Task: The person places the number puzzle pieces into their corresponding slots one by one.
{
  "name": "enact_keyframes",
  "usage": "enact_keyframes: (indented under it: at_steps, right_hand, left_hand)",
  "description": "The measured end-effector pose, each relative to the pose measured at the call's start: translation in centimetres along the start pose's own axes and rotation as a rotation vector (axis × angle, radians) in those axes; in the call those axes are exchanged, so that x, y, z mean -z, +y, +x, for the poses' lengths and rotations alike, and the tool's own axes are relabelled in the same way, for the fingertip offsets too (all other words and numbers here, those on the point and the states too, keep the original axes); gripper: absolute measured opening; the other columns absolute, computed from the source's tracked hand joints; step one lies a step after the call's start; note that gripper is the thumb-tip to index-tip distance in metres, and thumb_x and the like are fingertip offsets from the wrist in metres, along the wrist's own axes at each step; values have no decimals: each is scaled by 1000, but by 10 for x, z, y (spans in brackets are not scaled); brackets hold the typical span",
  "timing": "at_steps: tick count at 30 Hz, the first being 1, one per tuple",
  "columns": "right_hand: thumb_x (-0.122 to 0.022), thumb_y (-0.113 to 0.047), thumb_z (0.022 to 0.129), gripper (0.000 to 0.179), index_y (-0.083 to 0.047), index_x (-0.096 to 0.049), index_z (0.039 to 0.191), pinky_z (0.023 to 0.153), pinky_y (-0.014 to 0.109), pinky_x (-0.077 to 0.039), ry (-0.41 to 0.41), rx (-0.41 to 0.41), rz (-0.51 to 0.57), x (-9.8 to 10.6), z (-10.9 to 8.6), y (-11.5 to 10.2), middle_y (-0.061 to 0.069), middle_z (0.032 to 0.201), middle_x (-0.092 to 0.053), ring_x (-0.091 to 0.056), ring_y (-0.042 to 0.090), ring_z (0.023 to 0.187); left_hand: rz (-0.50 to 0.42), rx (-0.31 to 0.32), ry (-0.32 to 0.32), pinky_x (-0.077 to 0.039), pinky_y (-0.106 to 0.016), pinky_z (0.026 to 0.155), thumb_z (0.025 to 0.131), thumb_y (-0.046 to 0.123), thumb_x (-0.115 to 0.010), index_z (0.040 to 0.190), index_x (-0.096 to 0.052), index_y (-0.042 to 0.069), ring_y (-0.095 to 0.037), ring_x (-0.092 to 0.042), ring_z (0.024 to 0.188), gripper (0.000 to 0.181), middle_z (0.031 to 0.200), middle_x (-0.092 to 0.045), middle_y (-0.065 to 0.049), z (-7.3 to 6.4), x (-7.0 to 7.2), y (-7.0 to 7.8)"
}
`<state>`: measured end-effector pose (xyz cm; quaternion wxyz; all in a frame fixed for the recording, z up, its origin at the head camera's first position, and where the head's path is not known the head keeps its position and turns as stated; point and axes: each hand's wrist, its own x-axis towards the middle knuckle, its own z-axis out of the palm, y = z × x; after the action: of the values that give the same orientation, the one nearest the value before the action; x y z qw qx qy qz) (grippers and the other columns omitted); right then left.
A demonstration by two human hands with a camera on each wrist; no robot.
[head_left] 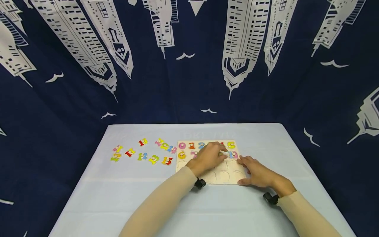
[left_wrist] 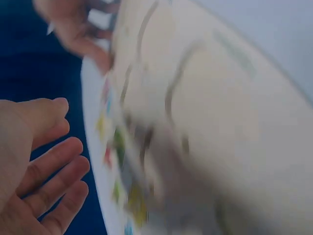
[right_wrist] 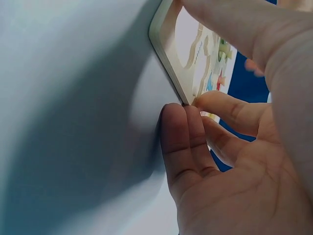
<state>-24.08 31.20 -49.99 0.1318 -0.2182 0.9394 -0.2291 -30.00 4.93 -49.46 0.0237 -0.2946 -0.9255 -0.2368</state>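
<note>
A wooden number puzzle board (head_left: 217, 178) lies on the table, its far two rows partly filled with coloured numbers and its nearer recesses bare. My left hand (head_left: 209, 154) hovers over the far part of the board, hiding some numbers. In the left wrist view, its thumb and fingers (left_wrist: 54, 159) are loosely bent and apart, with nothing visible between them. My right hand (head_left: 260, 174) touches the right side of the board, thumb at the near corner and fingers on the edge. The board's corner (right_wrist: 168, 58) shows by those fingers in the right wrist view.
Several loose number pieces lie left of the board, among them a red 15 (head_left: 167, 160), a blue 12 (head_left: 142, 156) and a red and yellow 13 (head_left: 143, 142). The white table (head_left: 124, 187) meets a dark blue patterned cloth (head_left: 189, 92) behind.
</note>
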Motion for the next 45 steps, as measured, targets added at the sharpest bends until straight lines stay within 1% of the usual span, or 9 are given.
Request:
enact_keyframes:
  at_steps: [4, 11, 16, 20, 27, 31, 35, 41, 45]
  right_hand:
    - [-103, -37, 90, 103, 12, -52, 166, 96, 37, -60, -2, -12, 4, -2, -1, -1, 26, 157, -62, -62, 23, 114]
    - [-103, -37, 90, 103, 12, -52, 165, 97, 38, -61, 13, -6, -2, -4, -1, 0, 26, 158, -62, -63, 24, 116]
    - [-103, -37, 90, 104, 12, -52, 166, 98, 39, -61, 11, -19, 0, -2, -1, 0, 27, 158, -61, -63, 25, 117]
    - [-103, -38, 90, 105, 12, -51, 167, 102, 44, -61, 10, -19, -5, -1, -1, 0, 28, 161, -60, -63, 28, 120]
    - [-103, -39, 90, 105, 10, -51, 168, 102, 42, -61, 12, -29, -3, -2, 0, 0, 26, 161, -61, -63, 27, 120]
    - [-103, -39, 90, 105, 11, -51, 167, 101, 41, -61, 10, -26, -7, -2, 0, 1, 27, 161, -60, -63, 27, 119]
    - [-103, -38, 90, 105, 10, -52, 167, 102, 42, -61, 9, -29, -10, -2, 0, 0, 27, 161, -60, -62, 26, 120]
    - [-103, -37, 91, 103, 11, -52, 166, 101, 41, -60, 17, -5, -4, -3, 0, 1, 26, 159, -62, -63, 27, 121]
    - [-103, -38, 91, 103, 11, -52, 166, 101, 42, -60, 15, -10, -10, -2, 0, 0, 25, 158, -62, -63, 27, 121]
  left_hand:
    - [-65, -3, 49, -64, -39, 116, 114, 26, -78, 136, -86, 13, -24, -80, 130, 26, 133, -85, -3, -24, 28, -29]
    - [-100, 104, 163, -64, -49, 115, 111, 21, -82, 130, -88, 10, -31, -81, 125, 22, 132, -86, -7, -70, 74, -90]
    - [-71, 235, 220, -61, -53, 120, 110, 21, -83, 132, -87, 12, -32, -79, 130, 25, 136, -85, -8, -105, 97, -137]
    - [-20, 323, 259, -57, -59, 125, 110, 17, -81, 135, -86, 9, -39, -75, 138, 26, 140, -83, -15, -138, 114, -175]
    - [92, 448, 272, -57, -67, 118, 106, -1, -73, 130, -84, -1, -51, -72, 133, 27, 137, -78, -28, -190, 137, -229]
    - [79, 475, 233, -61, -65, 111, 104, -9, -71, 125, -86, -3, -47, -75, 123, 26, 131, -79, -28, -205, 141, -243]
    - [84, 475, 223, -64, -58, 102, 103, -12, -76, 118, -88, -2, -38, -76, 110, 22, 118, -82, -23, -211, 142, -244]
    - [112, 481, 245, -62, -50, 89, 103, -8, -81, 115, -88, -1, -32, -71, 95, 16, 104, -78, -19, -214, 143, -244]
    - [138, 456, 297, -57, -43, 81, 104, -1, -83, 114, -86, -1, -28, -65, 86, 10, 96, -73, -15, -213, 141, -241]
